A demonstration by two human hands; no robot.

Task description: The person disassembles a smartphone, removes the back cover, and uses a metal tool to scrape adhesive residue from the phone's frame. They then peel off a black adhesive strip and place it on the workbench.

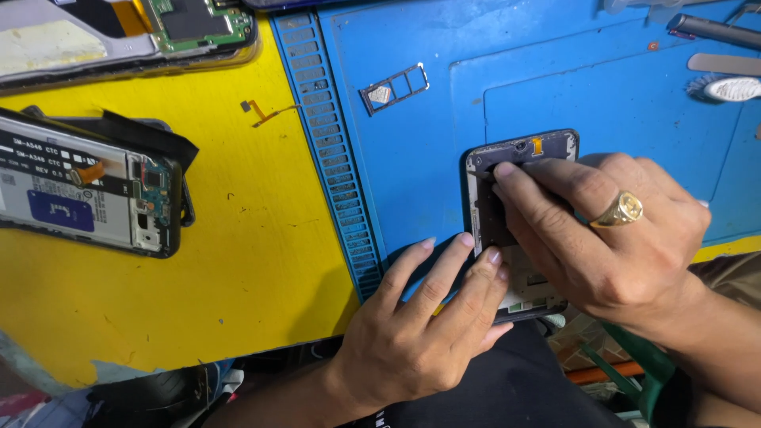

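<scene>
A yellow table is shown, overlaid at right of the frame by a blue work mat. At centre right, an opened phone frame lies on the mat. It is pressed by the ringed right hand, fingers together along its upper part; the left hand, fingers spread flat, steadies its lower left edge. A card tray lies above.

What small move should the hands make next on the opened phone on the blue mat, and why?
Probably the right hand should press the dark rectangular part flat into the opened grey phone frame, since its fingertips already rest on it while the left hand braces the frame's lower edge.
</scene>
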